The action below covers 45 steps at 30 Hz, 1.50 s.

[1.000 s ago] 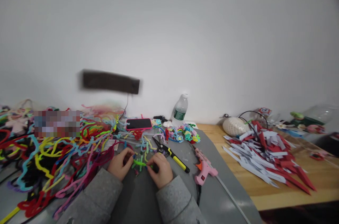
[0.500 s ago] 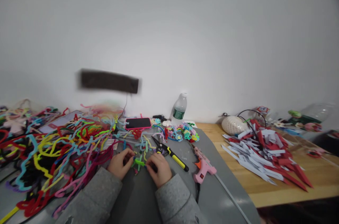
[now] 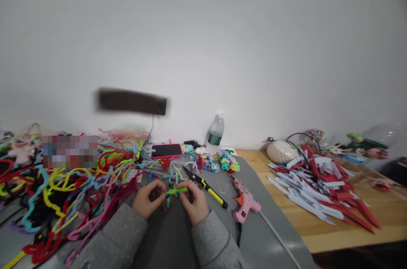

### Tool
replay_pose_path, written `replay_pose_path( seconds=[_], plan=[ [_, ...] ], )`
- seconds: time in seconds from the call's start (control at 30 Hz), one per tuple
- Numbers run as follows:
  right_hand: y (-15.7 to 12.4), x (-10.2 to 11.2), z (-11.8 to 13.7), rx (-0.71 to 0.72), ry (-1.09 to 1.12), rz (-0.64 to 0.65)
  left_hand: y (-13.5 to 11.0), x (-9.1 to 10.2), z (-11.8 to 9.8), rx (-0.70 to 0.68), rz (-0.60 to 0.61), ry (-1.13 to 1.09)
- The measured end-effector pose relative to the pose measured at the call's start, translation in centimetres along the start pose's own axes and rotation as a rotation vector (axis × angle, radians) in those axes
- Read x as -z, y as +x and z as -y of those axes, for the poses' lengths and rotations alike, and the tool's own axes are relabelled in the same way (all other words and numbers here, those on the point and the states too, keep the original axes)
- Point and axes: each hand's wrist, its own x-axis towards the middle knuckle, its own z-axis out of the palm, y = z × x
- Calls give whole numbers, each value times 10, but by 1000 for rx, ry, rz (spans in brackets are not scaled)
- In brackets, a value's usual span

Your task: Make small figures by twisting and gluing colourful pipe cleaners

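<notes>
Both hands work low in the middle of the head view, over a grey mat (image 3: 222,184). My left hand (image 3: 148,199) pinches one end of a short bright green pipe cleaner piece (image 3: 175,191). My right hand (image 3: 194,201) pinches its other end, fingers closed. The green piece lies level between the two hands, a little above the mat. Grey sleeves cover both forearms.
A big tangle of coloured pipe cleaners (image 3: 63,184) fills the left. Black-and-yellow cutters (image 3: 206,186) and a pink glue gun (image 3: 244,206) lie right of my hands. A pink phone (image 3: 166,150), a water bottle (image 3: 216,133), small pipe-cleaner flowers (image 3: 222,162) and red-white paper strips (image 3: 321,184) lie beyond.
Both hands have lifted slightly and shifted a little right, and the green piece now sits straighter and higher between them. The view has dipped a little.
</notes>
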Motion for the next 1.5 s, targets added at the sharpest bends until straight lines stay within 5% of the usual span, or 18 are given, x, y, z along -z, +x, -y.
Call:
replay_pose_path(
  seconds=[0.4,0.6,0.87,1.2,1.5],
  plan=[
    [7,-10,-6,12,266,83,-1,-3,-2,-136,26,87],
    [7,-11,-11,-21,381,26,-2,-1,-6,-34,-198,-190],
    [7,-14,-8,5,139,106,-3,2,-9,33,-344,-358],
    [8,-7,-26,-248,821,-253,1,11,-2,84,-417,-731],
    [10,3,-18,-308,1028,-179,1,12,-5,163,-424,-927]
  ],
)
